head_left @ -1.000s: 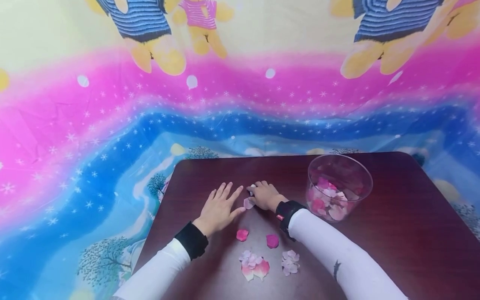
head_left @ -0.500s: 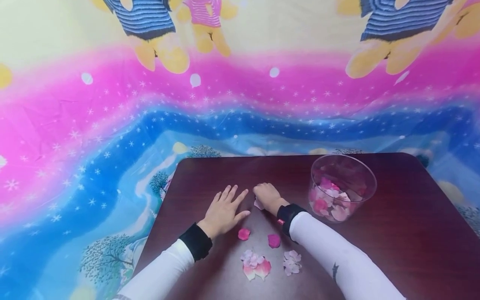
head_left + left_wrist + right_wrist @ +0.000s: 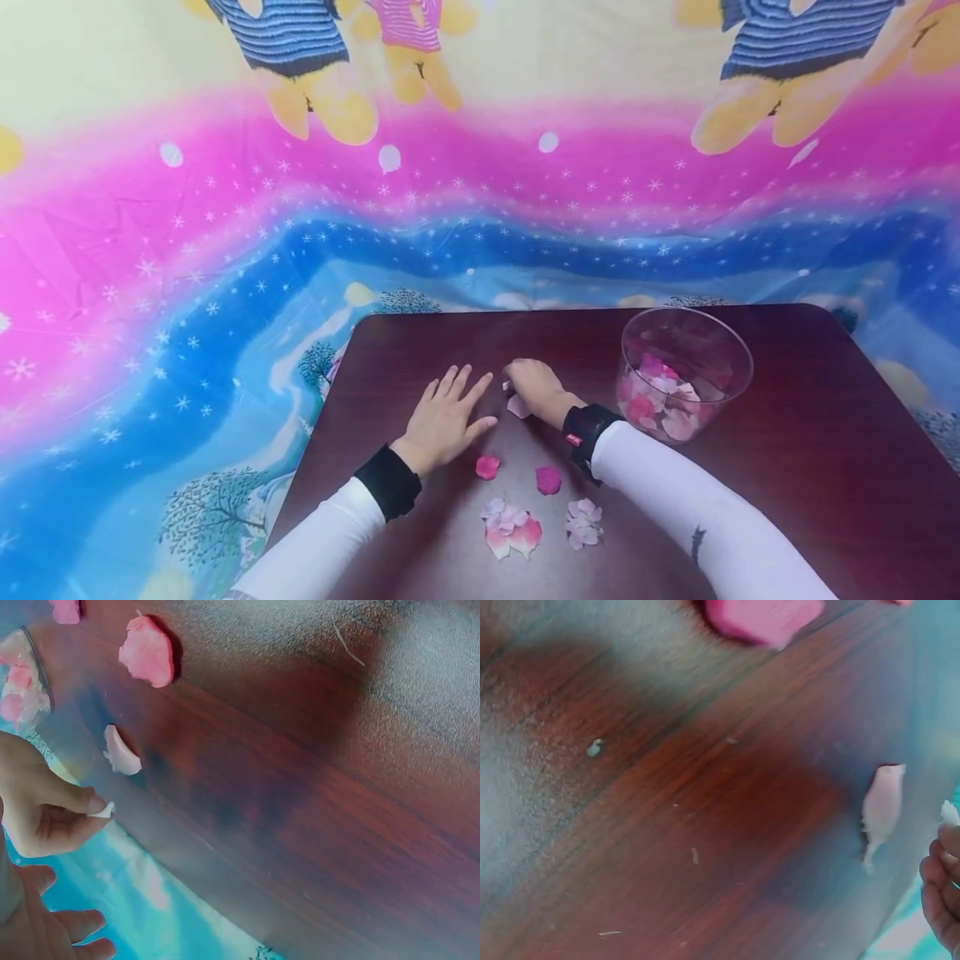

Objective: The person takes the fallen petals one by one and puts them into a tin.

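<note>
My right hand (image 3: 536,387) pinches a small white petal (image 3: 103,811) between thumb and finger, its tip jutting out past them. Just below that hand a pale pink petal (image 3: 517,406) lies on the table; it shows curled in the right wrist view as well. To the left, my left hand (image 3: 442,421) has its fingers spread and holds nothing. Nearer the body are a pink petal (image 3: 487,467) and a magenta petal (image 3: 548,480). Further forward in the view sit a cluster of pale petals on white-and-pink ones (image 3: 512,533) and a pale lilac cluster (image 3: 583,523).
A clear round bowl (image 3: 738,392) with several pink and white petals stands on the right of the dark wooden table (image 3: 810,467). A colourful printed cloth (image 3: 465,192) hangs behind the table's far edge.
My right hand has drawn its fingers in and turned, and the white petal shows at its fingertips. The pale pink petal has shifted slightly right. The left hand stays about where it was.
</note>
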`<state>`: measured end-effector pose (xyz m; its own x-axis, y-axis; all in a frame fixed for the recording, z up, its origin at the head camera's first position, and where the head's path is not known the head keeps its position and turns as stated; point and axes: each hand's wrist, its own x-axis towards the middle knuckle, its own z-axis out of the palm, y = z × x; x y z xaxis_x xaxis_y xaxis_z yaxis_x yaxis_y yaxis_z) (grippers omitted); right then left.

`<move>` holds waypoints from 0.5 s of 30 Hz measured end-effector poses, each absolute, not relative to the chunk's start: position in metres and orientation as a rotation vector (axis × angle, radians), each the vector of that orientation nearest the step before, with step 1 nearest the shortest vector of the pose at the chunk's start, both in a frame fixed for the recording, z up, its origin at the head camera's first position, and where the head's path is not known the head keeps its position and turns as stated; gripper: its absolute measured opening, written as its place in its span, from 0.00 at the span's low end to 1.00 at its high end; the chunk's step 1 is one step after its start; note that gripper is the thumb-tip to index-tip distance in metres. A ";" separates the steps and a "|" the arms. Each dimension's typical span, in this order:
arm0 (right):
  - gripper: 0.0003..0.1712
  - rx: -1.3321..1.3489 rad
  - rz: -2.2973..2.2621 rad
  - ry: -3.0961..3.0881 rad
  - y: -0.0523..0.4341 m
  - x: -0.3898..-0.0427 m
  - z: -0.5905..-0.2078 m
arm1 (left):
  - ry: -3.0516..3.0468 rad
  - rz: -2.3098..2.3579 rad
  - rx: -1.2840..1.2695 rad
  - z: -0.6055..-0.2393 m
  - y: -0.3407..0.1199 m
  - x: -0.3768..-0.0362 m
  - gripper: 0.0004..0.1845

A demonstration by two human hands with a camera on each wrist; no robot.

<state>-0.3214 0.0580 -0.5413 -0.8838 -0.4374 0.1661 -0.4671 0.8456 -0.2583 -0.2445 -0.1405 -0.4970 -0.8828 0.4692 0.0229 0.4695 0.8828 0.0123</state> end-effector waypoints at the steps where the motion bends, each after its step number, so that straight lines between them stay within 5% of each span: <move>1: 0.05 0.710 0.481 -2.916 0.058 -0.320 -0.538 | -3.019 -0.038 -0.756 -0.495 -0.141 -0.244 0.39; 15: 0.07 0.715 0.678 -2.752 0.076 -0.289 -0.477 | -2.880 -0.128 -0.771 -0.457 -0.141 -0.231 0.41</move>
<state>-0.2891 0.0765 -0.4771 -0.8581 -0.4049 0.3158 -0.5052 0.7756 -0.3784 -0.2314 -0.1413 -0.4571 -0.8548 0.4889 0.1737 0.5024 0.8636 0.0418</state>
